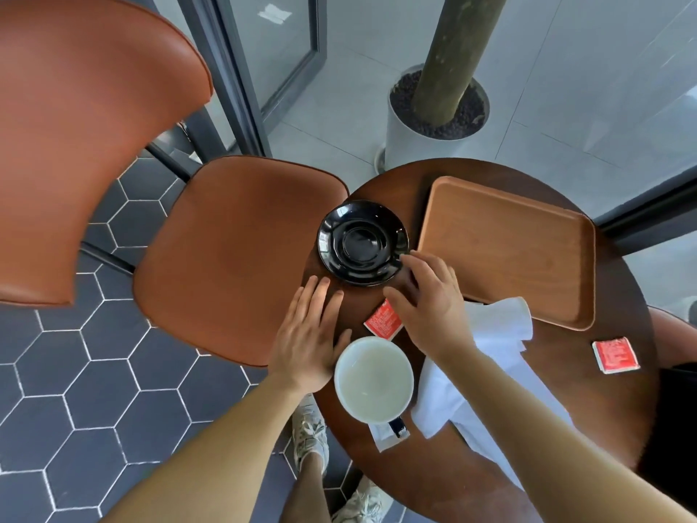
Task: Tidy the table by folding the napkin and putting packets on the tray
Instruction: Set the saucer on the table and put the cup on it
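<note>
A wooden tray (505, 243) lies at the back right of the round dark table (573, 402). A crumpled white napkin (490, 356) lies in front of the tray, partly under my right forearm. One red packet (383, 320) lies just under my right hand (430, 300), whose fingers are spread and reach the rim of a black saucer (363, 243). A second red packet (615, 354) lies near the table's right edge. My left hand (309, 337) rests flat and open on the table's left edge, holding nothing.
A white cup (373, 379) with pale liquid stands near the front of the table, with a white paper packet (386, 434) beneath its handle. A brown chair (234, 258) stands close on the left. A white planter (433, 118) stands behind the table.
</note>
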Available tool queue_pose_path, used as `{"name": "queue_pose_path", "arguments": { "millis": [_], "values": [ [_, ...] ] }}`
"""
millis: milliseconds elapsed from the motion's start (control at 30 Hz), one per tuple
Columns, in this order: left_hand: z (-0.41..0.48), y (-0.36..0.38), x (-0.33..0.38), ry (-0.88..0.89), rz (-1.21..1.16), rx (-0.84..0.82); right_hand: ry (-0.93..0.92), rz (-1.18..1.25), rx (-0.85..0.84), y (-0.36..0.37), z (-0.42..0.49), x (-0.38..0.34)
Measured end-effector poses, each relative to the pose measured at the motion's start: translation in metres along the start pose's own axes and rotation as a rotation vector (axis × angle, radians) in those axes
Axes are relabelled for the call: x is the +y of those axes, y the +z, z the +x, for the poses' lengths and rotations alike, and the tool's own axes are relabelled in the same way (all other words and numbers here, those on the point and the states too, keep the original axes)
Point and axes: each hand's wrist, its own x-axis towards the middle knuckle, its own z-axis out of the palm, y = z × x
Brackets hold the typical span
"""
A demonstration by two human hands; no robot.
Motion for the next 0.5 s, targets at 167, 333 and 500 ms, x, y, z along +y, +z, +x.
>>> {"name": "queue_pose_path", "arguments": {
  "millis": [167,333,500],
  "values": [
    [0.001,-0.005,0.002,-0.007,0.048,-0.007,0.092,0.16,0.093,-0.022,-0.078,0.011],
    [0.0,-0.008,0.004,0.003,0.065,-0.028,0.152,0.285,0.162,-0.023,-0.15,0.022],
    [-0.002,-0.011,0.005,0.019,0.028,-0.024,0.245,0.231,-0.02,0.01,-0.181,0.027]
  ]
}}
